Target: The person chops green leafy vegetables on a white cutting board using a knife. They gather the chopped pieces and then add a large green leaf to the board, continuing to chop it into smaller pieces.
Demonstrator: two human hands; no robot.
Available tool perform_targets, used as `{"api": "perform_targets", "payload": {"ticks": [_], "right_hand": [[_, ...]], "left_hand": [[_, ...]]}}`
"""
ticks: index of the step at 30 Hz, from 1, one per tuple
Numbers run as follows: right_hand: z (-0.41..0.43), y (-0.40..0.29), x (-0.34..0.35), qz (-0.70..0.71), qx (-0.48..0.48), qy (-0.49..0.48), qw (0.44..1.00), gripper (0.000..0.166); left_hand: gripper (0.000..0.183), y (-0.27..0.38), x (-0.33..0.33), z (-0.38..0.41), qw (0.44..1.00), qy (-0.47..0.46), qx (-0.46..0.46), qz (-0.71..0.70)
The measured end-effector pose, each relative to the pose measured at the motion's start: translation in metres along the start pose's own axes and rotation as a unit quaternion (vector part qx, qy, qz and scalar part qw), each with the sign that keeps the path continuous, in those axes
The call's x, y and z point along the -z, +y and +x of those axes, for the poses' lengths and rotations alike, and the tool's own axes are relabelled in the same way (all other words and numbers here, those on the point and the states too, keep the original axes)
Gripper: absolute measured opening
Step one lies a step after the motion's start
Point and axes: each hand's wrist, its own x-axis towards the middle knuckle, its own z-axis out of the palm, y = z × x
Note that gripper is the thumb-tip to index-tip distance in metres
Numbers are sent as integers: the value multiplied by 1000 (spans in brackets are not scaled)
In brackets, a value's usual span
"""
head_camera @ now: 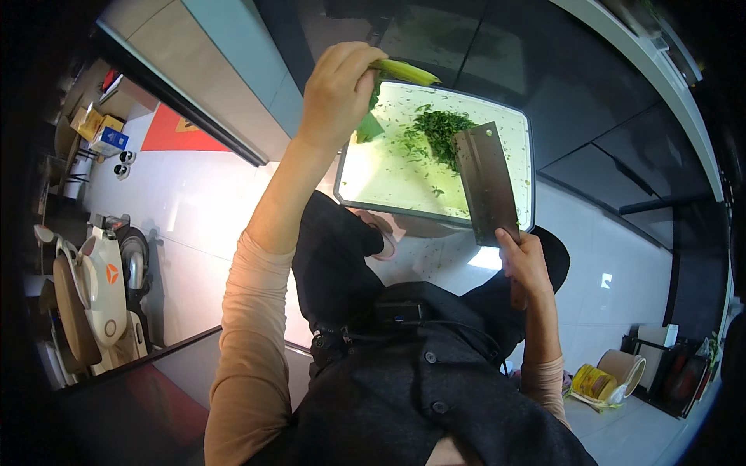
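Note:
My left hand [341, 87] grips a leafy green vegetable by its pale stalks [408, 71], above the far left corner of a white cutting board [396, 180] with a dark rim. Green leaves [368, 127] hang below that hand. In my right hand [527, 259] is the wooden handle of a cleaver [488, 180]. Its broad blade lies across the right part of the board as I look down; whether it touches the surface I cannot tell. A heap of finely chopped greens [440, 137] sits beside the blade, partly covered by it. Small green scraps are scattered around the heap.
Dark cabinets [559, 87] stand just beyond the board. At the left, past a doorway, is a white scooter [105, 291]. A yellow container [593, 381] and a beige bin [622, 367] are on the tiled floor at the lower right. Below the board, a pink slipper [386, 244] shows.

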Motion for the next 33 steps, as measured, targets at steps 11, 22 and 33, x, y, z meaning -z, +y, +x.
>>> {"api": "perform_targets", "payload": {"ticks": [11,22,33], "right_hand": [[4,9,1,2,-11,-2,1000,35],[12,14,-5,-41,31,33,998,34],[20,17,-13,-137,144,56,978,29]], "left_hand": [[17,-6,-4,-42,992,-85,88,32],[19,41,-65,-156,947,-304,106,16],[22,52,-56,-150,945,-304,122,-29]]}}
